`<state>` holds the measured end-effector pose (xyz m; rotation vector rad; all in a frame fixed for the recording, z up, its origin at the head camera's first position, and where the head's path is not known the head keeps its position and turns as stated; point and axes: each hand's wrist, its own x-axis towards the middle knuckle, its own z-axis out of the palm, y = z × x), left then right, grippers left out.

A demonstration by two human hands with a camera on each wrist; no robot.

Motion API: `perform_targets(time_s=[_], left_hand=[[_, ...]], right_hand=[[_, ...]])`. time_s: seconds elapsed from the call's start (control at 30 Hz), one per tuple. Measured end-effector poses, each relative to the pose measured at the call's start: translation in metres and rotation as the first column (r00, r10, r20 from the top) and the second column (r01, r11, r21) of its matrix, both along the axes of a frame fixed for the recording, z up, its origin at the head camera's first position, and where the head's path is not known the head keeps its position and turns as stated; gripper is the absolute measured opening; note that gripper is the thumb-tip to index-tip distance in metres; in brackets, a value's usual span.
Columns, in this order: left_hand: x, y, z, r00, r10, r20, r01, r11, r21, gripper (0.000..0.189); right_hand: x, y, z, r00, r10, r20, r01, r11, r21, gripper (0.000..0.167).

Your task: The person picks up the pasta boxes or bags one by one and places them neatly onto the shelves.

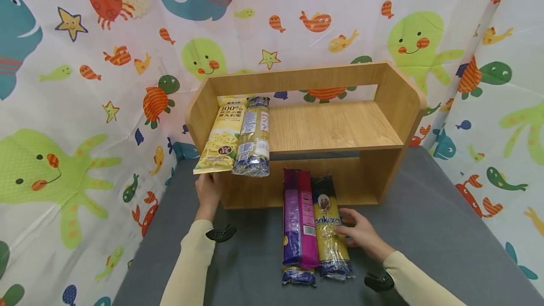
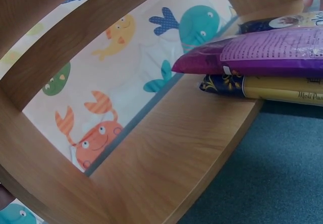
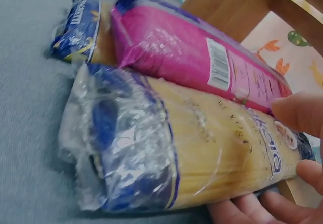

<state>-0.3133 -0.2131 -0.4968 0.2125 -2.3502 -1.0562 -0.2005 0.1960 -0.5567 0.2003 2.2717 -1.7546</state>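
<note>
My left hand (image 1: 208,190) is at the left side of the wooden shelf (image 1: 331,126), below an overhanging yellow noodle packet (image 1: 221,136); its fingers are mostly hidden. My right hand (image 1: 361,230) is at the right edge of a yellow Ankara spaghetti packet (image 1: 327,240). In the right wrist view its thumb hovers above that packet (image 3: 217,148), with fingers loosely bent along the lower edge. To the left lies a purple and pink packet (image 1: 297,221) on top of a blue-ended spaghetti packet (image 1: 299,276). Their far ends rest on the lower board (image 2: 176,138).
On the upper board, a clear-wrapped noodle packet (image 1: 254,136) lies against the yellow one, both jutting over the front edge. Grey cloth (image 1: 250,259) covers the table. A curtain with sea animals (image 1: 255,22) hangs behind and at the sides.
</note>
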Motion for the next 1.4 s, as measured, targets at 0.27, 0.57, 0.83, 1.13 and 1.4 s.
perform_targets(time_s=[0.27,0.57,0.83,1.13,1.4], left_hand=[[-0.001,0.002,0.001,1.000,-0.008,-0.014,0.008,1.000,-0.002,0.035],[-0.001,0.002,0.002,1.000,0.008,0.011,-0.008,1.000,0.005,0.035],[0.001,0.002,0.002,1.000,0.013,0.008,-0.014,1.000,0.009,0.035],[-0.001,0.002,-0.001,1.000,0.015,-0.001,-0.015,1.000,0.003,0.035],[-0.002,0.002,0.000,0.999,0.029,0.027,-0.029,1.000,0.003,0.036]], right_hand=[[-0.007,-0.005,0.001,0.998,0.052,0.032,-0.049,0.995,-0.085,0.078],[-0.013,-0.008,-0.003,0.996,0.079,0.039,-0.074,0.990,-0.118,0.084],[-0.020,-0.011,-0.006,0.996,0.091,-0.014,-0.092,0.995,-0.050,0.085],[-0.024,-0.014,-0.008,0.994,0.092,-0.056,-0.091,0.996,0.026,0.083],[-0.023,-0.014,-0.011,0.996,0.078,-0.031,-0.078,0.997,-0.010,0.081]])
